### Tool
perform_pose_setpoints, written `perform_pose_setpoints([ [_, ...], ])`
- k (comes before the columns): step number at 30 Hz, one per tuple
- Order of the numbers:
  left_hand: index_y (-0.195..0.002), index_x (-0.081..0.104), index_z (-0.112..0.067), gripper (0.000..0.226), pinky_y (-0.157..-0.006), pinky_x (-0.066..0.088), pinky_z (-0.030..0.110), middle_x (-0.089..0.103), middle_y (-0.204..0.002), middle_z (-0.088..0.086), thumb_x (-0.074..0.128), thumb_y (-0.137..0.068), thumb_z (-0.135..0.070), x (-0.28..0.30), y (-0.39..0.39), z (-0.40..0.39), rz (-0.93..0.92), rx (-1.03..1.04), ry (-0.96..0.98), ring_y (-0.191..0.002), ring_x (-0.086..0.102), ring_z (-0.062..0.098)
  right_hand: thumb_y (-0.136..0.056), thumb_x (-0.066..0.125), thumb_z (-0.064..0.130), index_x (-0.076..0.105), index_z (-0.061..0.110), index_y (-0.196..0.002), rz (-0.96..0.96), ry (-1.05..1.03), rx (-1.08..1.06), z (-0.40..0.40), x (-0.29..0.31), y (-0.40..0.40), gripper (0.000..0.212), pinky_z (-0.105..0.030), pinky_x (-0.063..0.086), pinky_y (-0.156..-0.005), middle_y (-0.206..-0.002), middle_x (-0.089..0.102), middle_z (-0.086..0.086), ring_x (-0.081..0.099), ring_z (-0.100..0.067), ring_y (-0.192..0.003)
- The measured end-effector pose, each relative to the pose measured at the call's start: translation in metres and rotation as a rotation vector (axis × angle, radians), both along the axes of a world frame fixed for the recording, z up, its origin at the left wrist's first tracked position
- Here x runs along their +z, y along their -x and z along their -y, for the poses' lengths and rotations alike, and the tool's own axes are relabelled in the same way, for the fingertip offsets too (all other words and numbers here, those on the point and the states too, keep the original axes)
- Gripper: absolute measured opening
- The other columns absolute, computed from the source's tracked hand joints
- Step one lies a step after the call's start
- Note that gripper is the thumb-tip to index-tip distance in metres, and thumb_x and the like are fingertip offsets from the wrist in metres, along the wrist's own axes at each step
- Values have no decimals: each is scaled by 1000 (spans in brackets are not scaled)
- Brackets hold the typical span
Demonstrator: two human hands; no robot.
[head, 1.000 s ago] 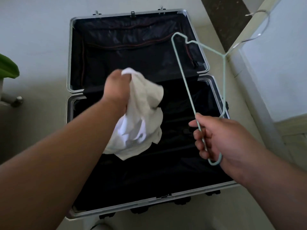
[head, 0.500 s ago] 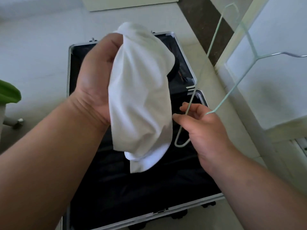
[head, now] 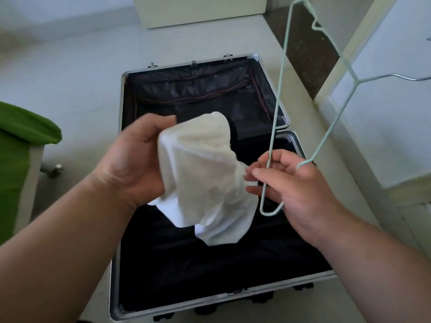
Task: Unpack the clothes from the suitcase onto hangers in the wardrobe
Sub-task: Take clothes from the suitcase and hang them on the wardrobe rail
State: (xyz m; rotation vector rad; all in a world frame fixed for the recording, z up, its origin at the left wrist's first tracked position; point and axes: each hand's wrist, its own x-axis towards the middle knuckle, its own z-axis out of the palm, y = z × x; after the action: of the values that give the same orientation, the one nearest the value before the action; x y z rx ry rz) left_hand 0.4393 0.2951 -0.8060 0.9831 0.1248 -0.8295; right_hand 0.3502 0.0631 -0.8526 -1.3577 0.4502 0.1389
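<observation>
**White garment and hanger held above the open suitcase**

While the suitcase lies open on the pale tiled floor, we see a green-covered object off to its left. Above its dark lining, our left hand grips a bunched white garment; our right hand curls round a pale green wire hanger. The hanger's hook runs out of view, and the garment's type is unclear.

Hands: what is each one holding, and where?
Left hand grips the bunched white garment by its upper edge; right hand holds the green hanger at one lower corner.
</observation>
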Motion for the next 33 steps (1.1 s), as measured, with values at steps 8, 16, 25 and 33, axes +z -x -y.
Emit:
perform_pose_setpoints([
  [8, -74, 53, -6, 34, -113, 50, 61, 68, -142, 23, 47, -103, -22, -17, 24, 49, 56, -196, -32, -131, 64, 51, -77, 85, 16, 72, 1, -113, -81, -201, -147, -5, -5, 5, 41, -53, 60, -96, -108, 79, -25, 78, -42, -102],
  [16, -123, 65, -24, 39, -84, 64, 41, 76, -123, 3, 66, -91, -2, -87, -7, 23, 176, 147, -923, -105, 76, 23, -71, 43, 6, 73, -5, -110, 55, -544, -160, 27, 29, 16, 51, -58, 63, -85, -101, 74, -22, 76, -39, -98],
  [25, -152, -8, -74, 137, -122, 36, 33, 28, -174, -13, 94, -66, -45, -129, 26, 57, 548, -298, -819, -163, 20, 11, -66, 42, 13, 72, 8, -96, 38, -543, -225, 41, 52, 28, 43, -35, 65, -64, -81, 72, -10, 77, -27, -72],
  [33, -87, 72, -28, 38, -73, 57, 30, 77, -80, -5, 55, -91, 6, -123, -8, 58, 464, 163, -878, -73, 68, 13, -90, 47, 17, 76, 8, -96, -94, -354, -198, 49, 34, 20, 31, -42, 64, -74, -88, 72, -16, 75, -30, -83],
])
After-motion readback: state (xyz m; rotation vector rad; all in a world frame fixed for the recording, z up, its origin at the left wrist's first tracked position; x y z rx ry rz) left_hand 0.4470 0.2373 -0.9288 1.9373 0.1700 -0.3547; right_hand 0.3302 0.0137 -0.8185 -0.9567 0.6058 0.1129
